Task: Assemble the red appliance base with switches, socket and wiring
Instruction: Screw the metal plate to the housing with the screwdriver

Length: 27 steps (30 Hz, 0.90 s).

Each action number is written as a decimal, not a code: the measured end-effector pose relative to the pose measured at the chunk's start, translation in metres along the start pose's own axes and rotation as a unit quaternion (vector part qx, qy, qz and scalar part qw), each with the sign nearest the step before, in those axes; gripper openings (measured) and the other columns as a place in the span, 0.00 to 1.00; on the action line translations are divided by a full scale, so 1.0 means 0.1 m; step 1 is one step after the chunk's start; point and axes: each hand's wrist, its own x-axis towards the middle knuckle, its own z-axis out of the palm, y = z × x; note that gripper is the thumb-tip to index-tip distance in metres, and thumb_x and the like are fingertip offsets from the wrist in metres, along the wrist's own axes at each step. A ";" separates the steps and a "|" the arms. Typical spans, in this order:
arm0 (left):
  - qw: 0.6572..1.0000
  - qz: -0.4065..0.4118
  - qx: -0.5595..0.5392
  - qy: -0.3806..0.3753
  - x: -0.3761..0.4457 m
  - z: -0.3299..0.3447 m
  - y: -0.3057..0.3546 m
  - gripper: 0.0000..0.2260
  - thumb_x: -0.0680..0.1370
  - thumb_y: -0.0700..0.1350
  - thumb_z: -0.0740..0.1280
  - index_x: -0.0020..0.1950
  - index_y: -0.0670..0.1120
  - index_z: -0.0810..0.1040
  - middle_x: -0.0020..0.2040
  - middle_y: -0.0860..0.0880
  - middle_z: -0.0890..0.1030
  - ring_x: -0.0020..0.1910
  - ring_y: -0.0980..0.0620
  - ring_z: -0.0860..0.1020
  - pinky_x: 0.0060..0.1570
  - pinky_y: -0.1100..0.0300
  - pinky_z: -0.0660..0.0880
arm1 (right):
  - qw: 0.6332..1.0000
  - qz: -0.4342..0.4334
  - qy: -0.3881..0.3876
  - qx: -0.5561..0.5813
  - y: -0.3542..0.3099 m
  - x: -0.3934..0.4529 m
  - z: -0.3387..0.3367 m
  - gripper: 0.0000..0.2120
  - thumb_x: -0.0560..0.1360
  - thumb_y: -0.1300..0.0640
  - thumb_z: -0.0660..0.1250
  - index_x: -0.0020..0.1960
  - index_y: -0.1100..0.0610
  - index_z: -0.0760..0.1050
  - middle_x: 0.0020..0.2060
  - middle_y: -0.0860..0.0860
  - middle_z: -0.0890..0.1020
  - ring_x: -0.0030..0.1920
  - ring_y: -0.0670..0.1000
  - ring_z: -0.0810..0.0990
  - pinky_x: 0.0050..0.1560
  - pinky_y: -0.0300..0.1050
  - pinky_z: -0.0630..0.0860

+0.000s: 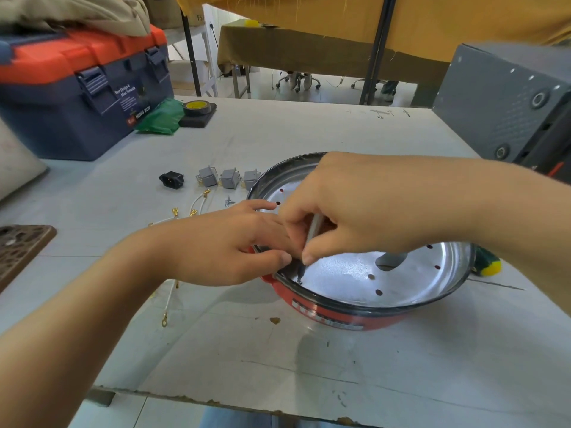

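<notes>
Fingertips of both hands meet at the near-left rim of the red appliance base (pixel 340 319) on the table (pixel 278 366). The right hand (pixel 349 208) pinches a white wire (pixel 312 230) running down to a small dark part inside the rim; the left hand (pixel 222 242) curls over the rim beside it, thumb touching that part.

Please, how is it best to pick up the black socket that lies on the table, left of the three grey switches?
Probably best to pinch the black socket across its two short sides, coming straight down from above. It sits apart from the grey switches, with bare table on both sides, so fingers fit there.
</notes>
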 end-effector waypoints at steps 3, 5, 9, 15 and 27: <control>1.000 -0.002 -0.020 -0.006 -0.01 -0.01 0.02 0.16 0.76 0.48 0.56 0.50 0.43 0.81 0.49 0.49 0.80 0.53 0.57 0.70 0.53 0.86 0.47 | 0.999 -0.008 0.020 -0.032 0.02 0.07 0.09 0.04 0.67 0.52 0.74 0.37 0.48 0.80 0.30 0.44 0.81 0.35 0.44 0.77 0.36 0.50 0.78; 1.000 0.001 -0.028 -0.009 -0.01 -0.02 0.03 0.16 0.76 0.47 0.56 0.51 0.44 0.81 0.49 0.50 0.80 0.53 0.58 0.70 0.53 0.86 0.49 | 0.996 -0.029 0.040 -0.077 0.06 0.13 0.09 0.07 0.64 0.47 0.73 0.33 0.45 0.75 0.26 0.40 0.78 0.28 0.40 0.75 0.28 0.44 0.74; 0.999 -0.011 -0.034 -0.015 -0.02 -0.02 0.04 0.18 0.76 0.48 0.55 0.49 0.38 0.80 0.48 0.47 0.82 0.53 0.60 0.71 0.51 0.87 0.50 | 0.994 -0.045 0.045 -0.083 0.10 0.16 0.07 0.09 0.62 0.44 0.72 0.31 0.43 0.73 0.26 0.33 0.76 0.29 0.35 0.75 0.24 0.41 0.70; 0.997 -0.032 -0.069 -0.019 0.00 -0.01 0.04 0.19 0.77 0.49 0.54 0.53 0.40 0.80 0.49 0.47 0.81 0.52 0.58 0.73 0.53 0.86 0.50 | 0.994 -0.038 0.048 -0.091 0.14 0.17 0.08 0.08 0.64 0.44 0.72 0.33 0.44 0.74 0.25 0.40 0.77 0.27 0.38 0.74 0.25 0.41 0.72; 0.999 -0.012 -0.044 -0.002 -0.02 -0.01 0.06 0.13 0.77 0.45 0.57 0.46 0.42 0.80 0.44 0.50 0.80 0.49 0.63 0.71 0.51 0.85 0.53 | 0.978 -0.022 0.095 -0.182 0.17 0.19 0.16 0.09 0.65 0.43 0.71 0.38 0.47 0.76 0.26 0.41 0.73 0.22 0.38 0.64 0.22 0.35 0.59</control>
